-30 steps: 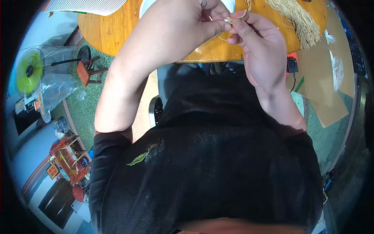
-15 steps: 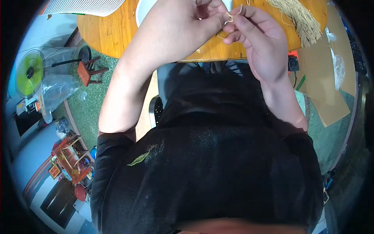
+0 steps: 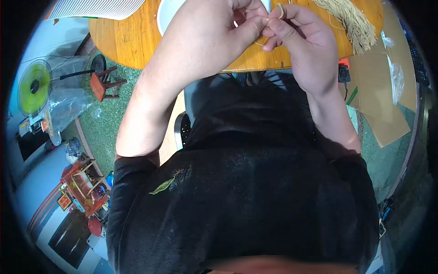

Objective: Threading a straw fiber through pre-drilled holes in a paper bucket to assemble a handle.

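Observation:
Both hands meet over the near edge of the wooden table (image 3: 123,41), thumbs almost touching. My left hand (image 3: 237,25) is closed, its thumb and forefinger pinching a thin beige string. My right hand (image 3: 305,39) pinches the same string (image 3: 281,10), which loops up around its forefinger. A thin strand also hangs below the left thumb. Where the fingertips come together, the string is mostly hidden. A bundle of beige strings (image 3: 353,25) lies on the table to the right of my right hand. Behind my left forearm shows part of a white basin (image 3: 168,10).
A white ribbed tray (image 3: 98,8) is at the table's far left. On the floor are a small reddish stool (image 3: 104,84) and a green fan (image 3: 34,86) at left, and cardboard (image 3: 378,91) at right. A green leaf (image 3: 163,186) clings to my black shirt.
The fingertips have drawn closer together, and the small loop of string seen between them is now mostly covered. The string now wraps over the right forefinger.

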